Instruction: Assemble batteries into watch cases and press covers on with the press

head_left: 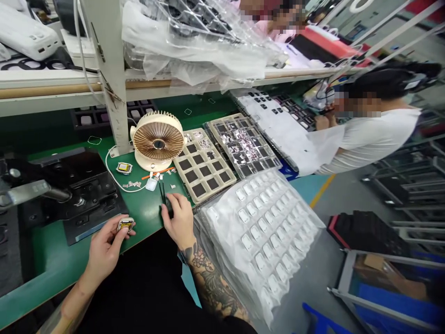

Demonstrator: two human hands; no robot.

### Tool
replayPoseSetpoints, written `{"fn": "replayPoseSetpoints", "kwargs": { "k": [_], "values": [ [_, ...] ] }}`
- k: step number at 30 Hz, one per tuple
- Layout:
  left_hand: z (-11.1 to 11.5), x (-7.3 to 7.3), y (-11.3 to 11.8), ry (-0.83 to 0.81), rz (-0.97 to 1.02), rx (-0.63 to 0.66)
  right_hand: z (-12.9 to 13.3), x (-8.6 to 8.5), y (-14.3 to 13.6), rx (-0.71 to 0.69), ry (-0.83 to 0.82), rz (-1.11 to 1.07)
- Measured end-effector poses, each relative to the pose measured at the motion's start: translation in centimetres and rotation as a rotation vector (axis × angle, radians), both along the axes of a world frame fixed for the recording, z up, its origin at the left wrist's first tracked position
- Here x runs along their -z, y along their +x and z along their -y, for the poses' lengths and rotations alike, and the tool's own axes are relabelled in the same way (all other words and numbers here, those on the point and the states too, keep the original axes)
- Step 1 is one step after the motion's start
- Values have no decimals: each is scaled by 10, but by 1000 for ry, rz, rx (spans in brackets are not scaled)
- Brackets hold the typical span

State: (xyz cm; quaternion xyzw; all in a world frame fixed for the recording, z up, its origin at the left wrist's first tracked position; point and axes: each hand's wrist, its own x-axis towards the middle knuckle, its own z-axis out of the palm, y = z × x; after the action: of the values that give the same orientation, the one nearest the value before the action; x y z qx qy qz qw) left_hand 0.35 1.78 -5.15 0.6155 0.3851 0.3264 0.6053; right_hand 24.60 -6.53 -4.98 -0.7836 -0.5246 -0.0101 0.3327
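My left hand (pixel 106 248) pinches a small watch case (pixel 125 225) by its edges, just over the front edge of the green bench. Its silver frame surrounds a yellow and black inside. In my right hand (pixel 179 220) is a pair of dark tweezers (pixel 162 191), their tips pointing away from me towards small silvery pieces (pixel 161 176) on the bench. A pale square piece (pixel 151 184) lies close to the tips. A second watch case (pixel 124 168) with a yellow inside rests farther back, left of the fan. Whether the tweezers grip anything is too small to tell.
A cream fan (pixel 159 144) stands at the back. Beige trays (pixel 203 174) with dark squares lie to its right, beside a wrapped tray stack (pixel 260 222). A black fixture (pixel 93 190) is on the left. A co-worker (pixel 378 125) sits at the right.
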Motion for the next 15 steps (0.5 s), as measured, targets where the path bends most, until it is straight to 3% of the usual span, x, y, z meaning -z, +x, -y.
{"fn": "replayPoseSetpoints", "kwargs": {
  "k": [3, 11, 15],
  "values": [
    [0, 1, 0, 11, -8, 13, -9, 1, 14, 42, 21, 11],
    [2, 8, -3, 11, -40, 63, -44, 8, 38, 75, -153, 212],
    [1, 2, 0, -74, 14, 40, -49, 3, 40, 49, -7, 54]
  ]
}}
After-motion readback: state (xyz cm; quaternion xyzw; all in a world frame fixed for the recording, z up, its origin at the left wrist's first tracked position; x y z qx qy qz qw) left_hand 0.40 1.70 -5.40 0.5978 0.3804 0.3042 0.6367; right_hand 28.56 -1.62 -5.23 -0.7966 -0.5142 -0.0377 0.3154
